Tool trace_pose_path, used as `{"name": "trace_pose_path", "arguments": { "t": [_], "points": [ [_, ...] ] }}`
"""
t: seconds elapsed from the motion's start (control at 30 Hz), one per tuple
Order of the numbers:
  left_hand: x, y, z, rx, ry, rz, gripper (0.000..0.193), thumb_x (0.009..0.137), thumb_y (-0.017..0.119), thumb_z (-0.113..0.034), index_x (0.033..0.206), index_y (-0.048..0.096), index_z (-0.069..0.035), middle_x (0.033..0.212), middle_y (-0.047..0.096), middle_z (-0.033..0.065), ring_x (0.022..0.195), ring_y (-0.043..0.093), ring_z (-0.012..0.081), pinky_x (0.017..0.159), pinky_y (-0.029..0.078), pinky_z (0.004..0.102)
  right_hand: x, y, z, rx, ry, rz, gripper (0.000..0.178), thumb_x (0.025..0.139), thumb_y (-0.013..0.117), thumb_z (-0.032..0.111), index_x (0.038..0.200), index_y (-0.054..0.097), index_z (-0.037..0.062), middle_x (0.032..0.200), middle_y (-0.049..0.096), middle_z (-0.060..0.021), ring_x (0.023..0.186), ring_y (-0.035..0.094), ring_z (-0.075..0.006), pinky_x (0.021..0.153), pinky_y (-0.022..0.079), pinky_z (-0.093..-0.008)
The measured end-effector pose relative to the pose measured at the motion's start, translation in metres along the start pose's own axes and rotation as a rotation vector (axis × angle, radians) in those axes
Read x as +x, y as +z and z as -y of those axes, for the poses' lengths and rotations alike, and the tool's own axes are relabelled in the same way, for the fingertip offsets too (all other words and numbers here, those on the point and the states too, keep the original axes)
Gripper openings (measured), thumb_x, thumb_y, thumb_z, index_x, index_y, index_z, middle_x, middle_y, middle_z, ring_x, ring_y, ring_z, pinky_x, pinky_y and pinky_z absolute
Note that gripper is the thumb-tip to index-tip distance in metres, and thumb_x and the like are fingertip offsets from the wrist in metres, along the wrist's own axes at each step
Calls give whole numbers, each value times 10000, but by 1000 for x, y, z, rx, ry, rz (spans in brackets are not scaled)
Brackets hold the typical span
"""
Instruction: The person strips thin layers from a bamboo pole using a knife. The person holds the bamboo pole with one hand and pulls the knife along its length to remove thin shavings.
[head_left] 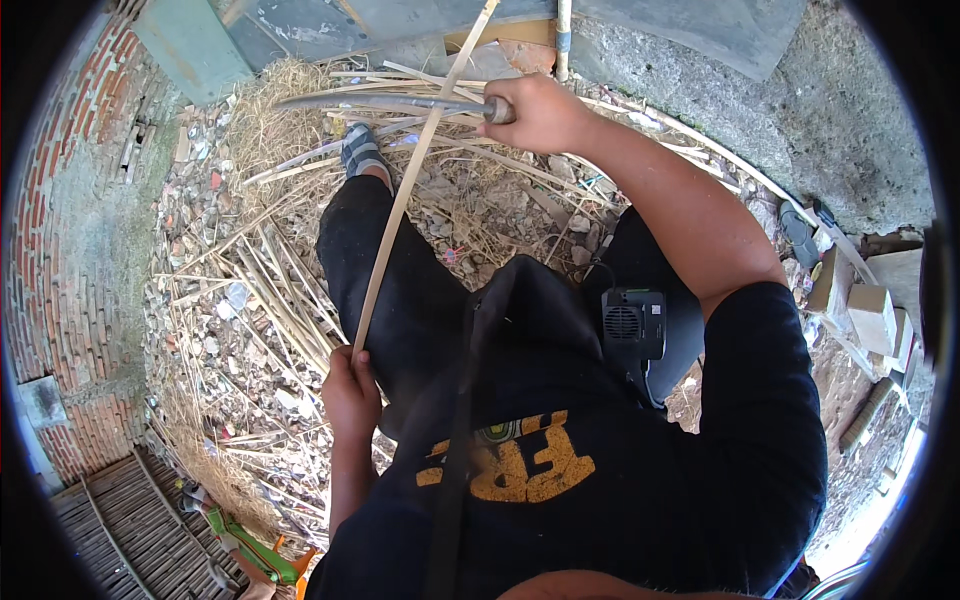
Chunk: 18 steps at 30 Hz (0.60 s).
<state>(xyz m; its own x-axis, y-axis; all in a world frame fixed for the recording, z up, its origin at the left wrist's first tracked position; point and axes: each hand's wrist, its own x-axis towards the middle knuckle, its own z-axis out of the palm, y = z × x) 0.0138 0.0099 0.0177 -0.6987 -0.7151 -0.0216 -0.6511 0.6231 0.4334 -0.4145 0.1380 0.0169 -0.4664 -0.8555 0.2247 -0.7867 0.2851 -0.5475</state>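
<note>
My right hand (pixel 540 112) is closed round the short wooden handle of a long-bladed knife (pixel 370 101). Its blade points left and crosses a long, pale bamboo strip (pixel 400 205) near the strip's upper part; whether it is cutting in, I cannot tell. The lower end of the strip is pinched in my left hand (pixel 352 388), beside my left thigh. From there the strip slants up and away past my left knee to the top of the view.
Split bamboo strips (pixel 285 305) lie heaped on the rubble at left, more beyond my feet. Dry shavings (pixel 285 110) pile at far left. A brick wall (pixel 85 230) bounds the left, a rough grey wall (pixel 840 130) the right. Pale blocks (pixel 870 318) stand at right.
</note>
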Motion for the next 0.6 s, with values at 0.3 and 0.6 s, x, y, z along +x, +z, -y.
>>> {"name": "trace_pose_path", "arguments": {
  "t": [0.3, 0.6],
  "points": [
    [-15, 15, 3, -165, -30, -65, 254, 1046, 500, -234, 1084, 576, 5, 744, 622, 146, 644, 614, 282, 613, 476, 397, -7, 11, 18, -141, -93, 138, 309, 791, 748, 312, 999, 668, 98, 719, 693, -124, 775, 698, -351, 691, 541, -484],
    [-10, 13, 4, -146, -31, -75, 259, 1061, 454, -229, 1066, 580, -3, 765, 618, 179, 679, 615, 320, 647, 476, 416, -5, 4, 28, -138, -11, 234, 255, 770, 712, 277, 972, 679, 124, 841, 716, -120, 879, 693, -347, 754, 549, -489]
  ]
}}
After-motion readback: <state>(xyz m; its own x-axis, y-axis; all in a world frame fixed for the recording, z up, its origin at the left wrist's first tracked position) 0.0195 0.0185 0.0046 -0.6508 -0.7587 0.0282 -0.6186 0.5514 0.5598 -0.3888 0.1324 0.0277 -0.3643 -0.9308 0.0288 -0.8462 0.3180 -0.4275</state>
